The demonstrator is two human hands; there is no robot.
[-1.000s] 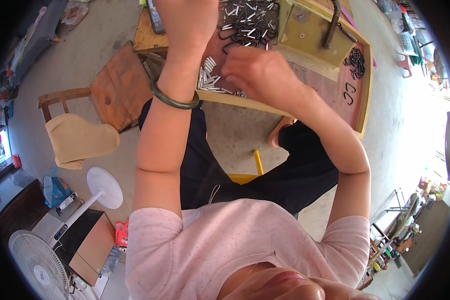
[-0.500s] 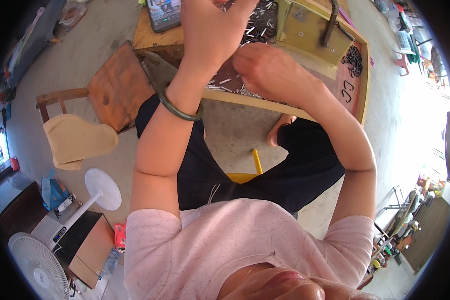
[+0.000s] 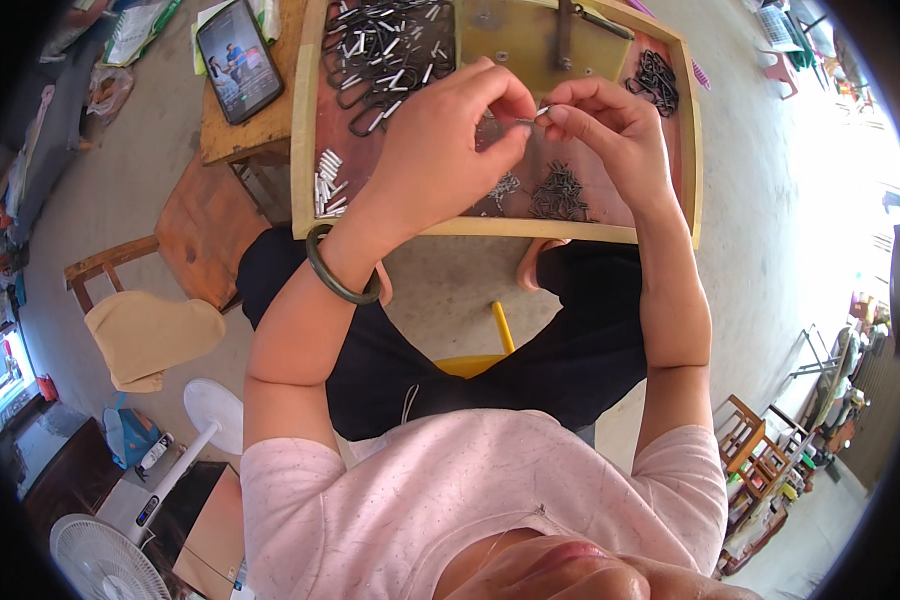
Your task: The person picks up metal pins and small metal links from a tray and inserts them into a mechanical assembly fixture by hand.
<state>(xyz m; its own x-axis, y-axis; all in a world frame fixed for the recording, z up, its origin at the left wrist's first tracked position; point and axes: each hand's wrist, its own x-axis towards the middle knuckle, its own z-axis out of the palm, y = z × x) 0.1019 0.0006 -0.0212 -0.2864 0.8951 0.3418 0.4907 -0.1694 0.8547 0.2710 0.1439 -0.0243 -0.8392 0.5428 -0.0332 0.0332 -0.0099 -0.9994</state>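
Observation:
My left hand [image 3: 445,145] and my right hand [image 3: 620,130] meet above a shallow wooden-rimmed tray [image 3: 450,228]. Between their fingertips is a small silver tube [image 3: 542,111], pinched by my right thumb and finger. My left thumb and forefinger are closed at its other side on a thin piece too small to make out. Under my hands lie a heap of small dark metal pieces [image 3: 560,192] and a little pile of silver bits [image 3: 505,187]. Left of my left wrist are several loose silver tubes [image 3: 327,180]. A green bangle [image 3: 330,270] circles my left forearm.
Black wire loops with silver tubes [image 3: 385,65] fill the tray's far left. A yellowish metal block [image 3: 515,45] with a lever [image 3: 565,40] stands at the back, black hooks [image 3: 652,85] to its right. A phone [image 3: 238,62] lies left on a wooden surface. A wooden chair [image 3: 205,235] stands beside it.
My left hand has come back from the tray's far side, and my right hand has lifted from the near heap. Both now meet over the middle. The view has shifted, showing more of the tray.

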